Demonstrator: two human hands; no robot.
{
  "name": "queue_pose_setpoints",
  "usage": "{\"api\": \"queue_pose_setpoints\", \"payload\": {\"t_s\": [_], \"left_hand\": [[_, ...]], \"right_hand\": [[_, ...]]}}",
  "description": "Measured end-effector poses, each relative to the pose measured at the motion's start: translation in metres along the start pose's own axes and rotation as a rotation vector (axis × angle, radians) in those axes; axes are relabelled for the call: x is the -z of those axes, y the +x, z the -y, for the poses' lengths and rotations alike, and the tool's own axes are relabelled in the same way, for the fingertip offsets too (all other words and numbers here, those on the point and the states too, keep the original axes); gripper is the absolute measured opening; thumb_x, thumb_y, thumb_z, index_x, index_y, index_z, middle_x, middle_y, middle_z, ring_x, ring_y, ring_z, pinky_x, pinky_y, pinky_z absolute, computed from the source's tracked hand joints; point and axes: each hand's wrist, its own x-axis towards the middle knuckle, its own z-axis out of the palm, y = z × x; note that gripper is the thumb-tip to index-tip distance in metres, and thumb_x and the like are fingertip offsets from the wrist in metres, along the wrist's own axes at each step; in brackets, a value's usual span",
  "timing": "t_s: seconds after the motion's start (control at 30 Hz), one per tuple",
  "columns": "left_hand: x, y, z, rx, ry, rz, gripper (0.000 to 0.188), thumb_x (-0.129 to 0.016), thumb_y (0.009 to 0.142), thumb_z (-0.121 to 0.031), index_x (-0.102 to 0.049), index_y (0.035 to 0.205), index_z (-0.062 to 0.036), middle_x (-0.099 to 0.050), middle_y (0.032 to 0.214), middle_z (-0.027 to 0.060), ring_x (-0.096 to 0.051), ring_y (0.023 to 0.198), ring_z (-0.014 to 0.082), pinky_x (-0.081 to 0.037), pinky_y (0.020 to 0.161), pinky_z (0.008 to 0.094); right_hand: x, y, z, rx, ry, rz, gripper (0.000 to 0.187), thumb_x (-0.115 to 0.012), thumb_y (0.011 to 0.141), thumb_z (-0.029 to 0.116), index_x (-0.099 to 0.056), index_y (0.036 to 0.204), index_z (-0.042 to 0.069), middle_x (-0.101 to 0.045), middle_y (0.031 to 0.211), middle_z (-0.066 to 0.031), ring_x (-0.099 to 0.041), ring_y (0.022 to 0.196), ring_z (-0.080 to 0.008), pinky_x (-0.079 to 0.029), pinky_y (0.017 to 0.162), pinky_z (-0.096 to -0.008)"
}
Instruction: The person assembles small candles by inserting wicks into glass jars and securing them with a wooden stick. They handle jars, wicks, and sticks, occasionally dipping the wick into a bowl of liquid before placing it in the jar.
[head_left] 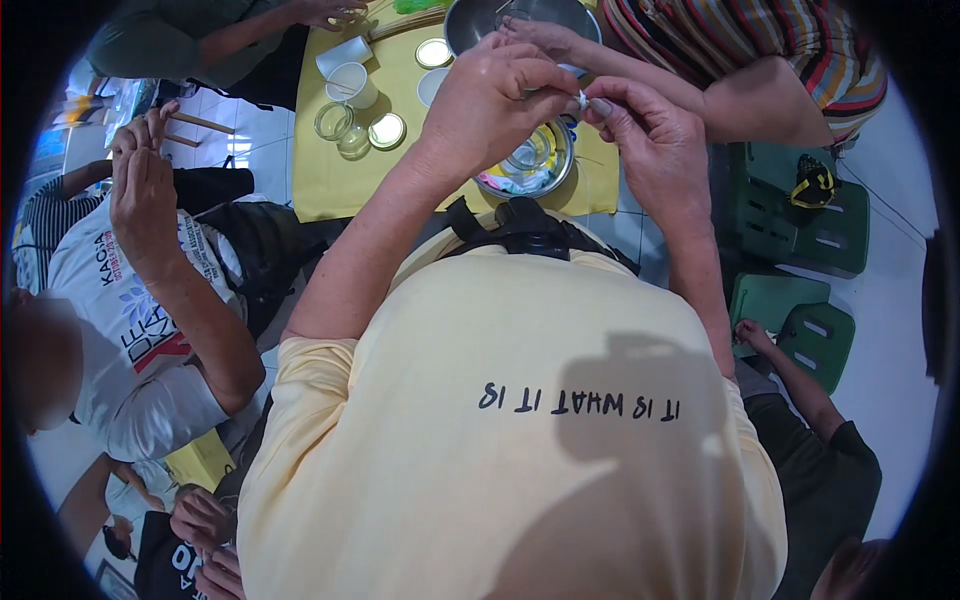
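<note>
My left hand and my right hand meet above the yellow-covered table. A small white piece is pinched between their fingertips; it looks soft or twisted, but its kind is too small to make out. Just below the hands stands a metal bowl. A glass jar sits in that bowl, on top of something pink, white, blue and yellow. Behind my left hand, a larger metal bowl is partly covered by another person's hand.
White cups, open glass jars and round lids stand on the yellow tablecloth to the left. People work close by on both sides. Green chairs stand at the right, and a person in white sits at the left.
</note>
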Motion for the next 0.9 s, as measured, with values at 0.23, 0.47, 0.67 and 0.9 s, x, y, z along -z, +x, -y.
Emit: {"api": "queue_pose_setpoints", "payload": {"t_s": [0.23, 0.47, 0.67, 0.9], "left_hand": [[0.004, -0.001, -0.013, 0.306, -0.234, 0.063, 0.02, -0.078, 0.075, -0.013, -0.074, 0.094, -0.0067, -0.069, 0.082, 0.0051, -0.063, 0.079, 0.0129, -0.051, 0.072, 0.0284], [0.014, 0.008, -0.01, 0.005, 0.015, 0.122, 0.017, -0.075, 0.076, -0.011, -0.073, 0.093, -0.0078, -0.068, 0.079, 0.0081, -0.063, 0.078, 0.0185, -0.051, 0.074, 0.0312], [0.015, 0.018, -0.009, -0.041, 0.189, 0.252, 0.015, -0.072, 0.076, -0.012, -0.072, 0.09, -0.0086, -0.068, 0.079, 0.0104, -0.061, 0.079, 0.0249, -0.049, 0.076, 0.0365], [0.016, 0.029, -0.006, 0.03, 0.185, 0.352, 0.013, -0.071, 0.076, -0.013, -0.072, 0.088, -0.008, -0.068, 0.08, 0.0097, -0.06, 0.079, 0.0254, -0.05, 0.075, 0.0354]], "right_hand": [[-0.005, -0.005, 0.006, 0.088, -0.052, -0.045, 0.017, -0.066, 0.087, 0.006, -0.068, 0.102, -0.003, -0.069, 0.084, -0.0033, -0.062, 0.077, -0.0072, -0.051, 0.069, -0.0219], [0.002, -0.006, 0.01, 0.3, -0.352, -0.018, 0.02, -0.069, 0.082, 0.002, -0.068, 0.102, 0.0, -0.07, 0.089, -0.0095, -0.068, 0.079, -0.0144, -0.053, 0.072, -0.0261], [0.008, 0.005, 0.009, 0.612, -0.587, 0.015, 0.02, -0.072, 0.076, 0.005, -0.067, 0.095, 0.004, -0.069, 0.087, -0.0087, -0.067, 0.08, -0.0243, -0.053, 0.072, -0.0341], [0.003, 0.016, -0.001, 0.628, -0.614, 0.004, 0.016, -0.068, 0.077, 0.006, -0.064, 0.093, 0.004, -0.067, 0.082, -0.0084, -0.067, 0.075, -0.0239, -0.053, 0.067, -0.0339]]}}
